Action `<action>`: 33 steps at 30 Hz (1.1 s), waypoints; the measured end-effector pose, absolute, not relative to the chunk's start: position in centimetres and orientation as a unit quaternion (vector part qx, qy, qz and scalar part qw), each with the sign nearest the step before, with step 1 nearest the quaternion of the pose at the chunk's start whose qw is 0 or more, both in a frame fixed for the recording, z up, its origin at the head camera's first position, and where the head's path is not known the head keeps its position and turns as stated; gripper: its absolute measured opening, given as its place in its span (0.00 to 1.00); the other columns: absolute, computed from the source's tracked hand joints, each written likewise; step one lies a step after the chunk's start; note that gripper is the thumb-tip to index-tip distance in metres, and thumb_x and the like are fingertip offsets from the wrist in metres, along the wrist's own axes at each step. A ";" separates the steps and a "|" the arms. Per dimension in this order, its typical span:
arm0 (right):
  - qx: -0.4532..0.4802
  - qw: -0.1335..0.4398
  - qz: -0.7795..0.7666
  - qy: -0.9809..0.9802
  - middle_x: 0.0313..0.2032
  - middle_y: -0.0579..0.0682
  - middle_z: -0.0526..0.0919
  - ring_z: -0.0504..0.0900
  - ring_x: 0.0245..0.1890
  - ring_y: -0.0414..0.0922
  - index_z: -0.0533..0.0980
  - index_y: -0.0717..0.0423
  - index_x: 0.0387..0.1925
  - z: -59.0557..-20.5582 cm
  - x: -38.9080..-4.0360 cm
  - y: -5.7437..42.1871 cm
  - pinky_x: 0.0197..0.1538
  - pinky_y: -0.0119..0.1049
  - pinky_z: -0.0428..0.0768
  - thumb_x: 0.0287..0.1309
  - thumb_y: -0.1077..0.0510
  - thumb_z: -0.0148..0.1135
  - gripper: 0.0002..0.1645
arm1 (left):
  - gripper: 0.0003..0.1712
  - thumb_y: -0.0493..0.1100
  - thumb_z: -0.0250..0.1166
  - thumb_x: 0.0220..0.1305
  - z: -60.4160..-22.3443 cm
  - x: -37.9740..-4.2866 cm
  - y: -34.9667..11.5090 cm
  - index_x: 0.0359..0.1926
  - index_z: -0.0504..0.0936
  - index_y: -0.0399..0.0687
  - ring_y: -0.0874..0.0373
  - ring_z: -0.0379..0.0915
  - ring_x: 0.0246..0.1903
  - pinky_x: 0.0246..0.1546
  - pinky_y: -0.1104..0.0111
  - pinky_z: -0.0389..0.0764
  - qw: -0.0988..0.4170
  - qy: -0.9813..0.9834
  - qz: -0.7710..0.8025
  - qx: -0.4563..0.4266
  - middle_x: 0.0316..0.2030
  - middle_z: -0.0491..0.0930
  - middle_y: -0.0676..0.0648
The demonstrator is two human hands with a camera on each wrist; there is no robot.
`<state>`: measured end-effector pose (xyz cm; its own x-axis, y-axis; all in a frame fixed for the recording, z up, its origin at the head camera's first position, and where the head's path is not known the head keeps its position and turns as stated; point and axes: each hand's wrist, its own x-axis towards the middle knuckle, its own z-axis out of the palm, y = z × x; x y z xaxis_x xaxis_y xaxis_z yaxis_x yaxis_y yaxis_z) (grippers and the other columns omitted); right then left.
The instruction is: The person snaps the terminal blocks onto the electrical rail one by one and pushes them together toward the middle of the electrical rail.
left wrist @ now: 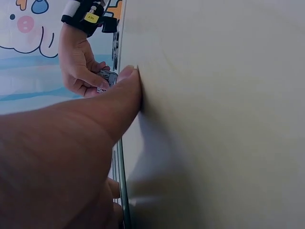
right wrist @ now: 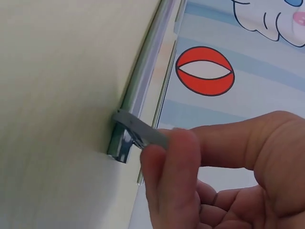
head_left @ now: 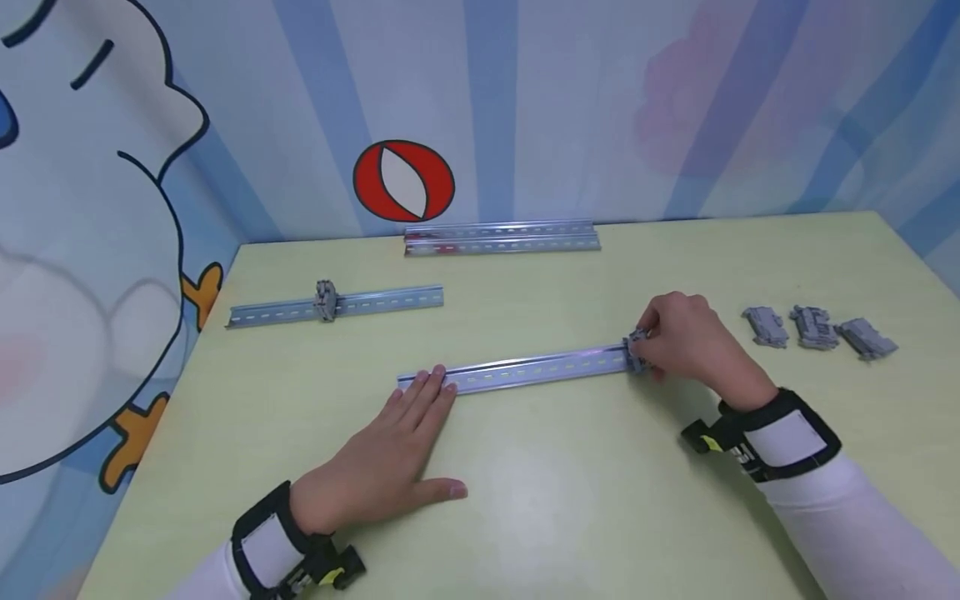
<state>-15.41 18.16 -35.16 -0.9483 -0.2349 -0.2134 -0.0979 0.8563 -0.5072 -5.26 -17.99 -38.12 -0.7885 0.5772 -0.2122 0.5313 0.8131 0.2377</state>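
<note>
The pale yellow tabletop (head_left: 540, 508) carries everything here. Across its middle lies a long, slotted, silvery metal rail (head_left: 540, 367), its right end between my fingers' reach and the bare surface beyond. My left hand (head_left: 397, 458) lies flat, fingers straight, their tips on the rail near its left end. My right hand (head_left: 690, 342) has its grip clamped, thumb and finger together, on a small grey ridged block (head_left: 636, 350) set crosswise on the rail near its right end. From the right wrist the block looks tilted, one end on the rail's edge; whether it is seated I cannot tell.

To do this well, I would bear down evenly with the left fingertips so the rail cannot skid or twist, square the block to the rail, and press straight down on its raised side rather than levering sideways. The similar block (head_left: 326, 301) standing across the other silvery rail (head_left: 393, 298) gives me a fair guide for the angle.
</note>
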 end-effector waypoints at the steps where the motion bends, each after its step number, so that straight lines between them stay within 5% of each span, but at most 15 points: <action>1: -0.086 0.141 -0.252 0.953 0.14 0.49 0.81 0.80 0.16 0.43 0.76 0.67 0.38 -35.0 -15.7 18.0 0.25 0.36 0.73 0.55 0.62 0.61 0.12 | 0.62 0.76 0.54 0.59 -38.0 -5.3 -18.1 0.77 0.39 0.43 0.46 0.29 0.76 0.73 0.51 0.46 0.138 0.942 0.082 0.294 0.77 0.33 0.41; 10: -0.096 0.159 -0.209 0.960 0.11 0.49 0.79 0.76 0.13 0.46 0.79 0.61 0.19 -33.9 -17.4 16.2 0.18 0.33 0.60 0.47 0.67 0.54 0.09 | 0.62 0.76 0.54 0.59 -38.0 -5.4 -18.4 0.77 0.40 0.41 0.45 0.30 0.76 0.72 0.51 0.46 0.114 0.945 0.089 0.295 0.77 0.34 0.40; 18: -0.091 0.204 -0.223 0.949 0.21 0.48 0.85 0.84 0.21 0.42 0.82 0.66 0.41 -33.5 -16.8 17.5 0.39 0.47 0.81 0.57 0.56 0.64 0.17 | 0.63 0.77 0.55 0.57 -38.5 -5.0 -18.1 0.77 0.40 0.43 0.46 0.30 0.76 0.73 0.52 0.46 0.122 0.945 0.095 0.290 0.77 0.34 0.41; 24: -0.095 0.213 -0.242 0.942 0.23 0.47 0.87 0.86 0.25 0.43 0.84 0.64 0.40 -33.4 -16.8 18.4 0.47 0.54 0.78 0.59 0.55 0.64 0.15 | 0.63 0.77 0.54 0.58 -38.6 -4.9 -18.0 0.77 0.40 0.43 0.46 0.29 0.76 0.73 0.52 0.46 0.123 0.943 0.094 0.295 0.77 0.33 0.40; 33: -0.065 0.213 -0.293 0.930 0.26 0.48 0.87 0.87 0.25 0.45 0.84 0.61 0.35 -34.1 -16.8 18.4 0.43 0.47 0.80 0.58 0.57 0.65 0.10 | 0.63 0.76 0.55 0.57 -38.2 -5.3 -18.2 0.77 0.41 0.41 0.45 0.29 0.76 0.73 0.51 0.45 0.130 0.942 0.086 0.298 0.77 0.33 0.39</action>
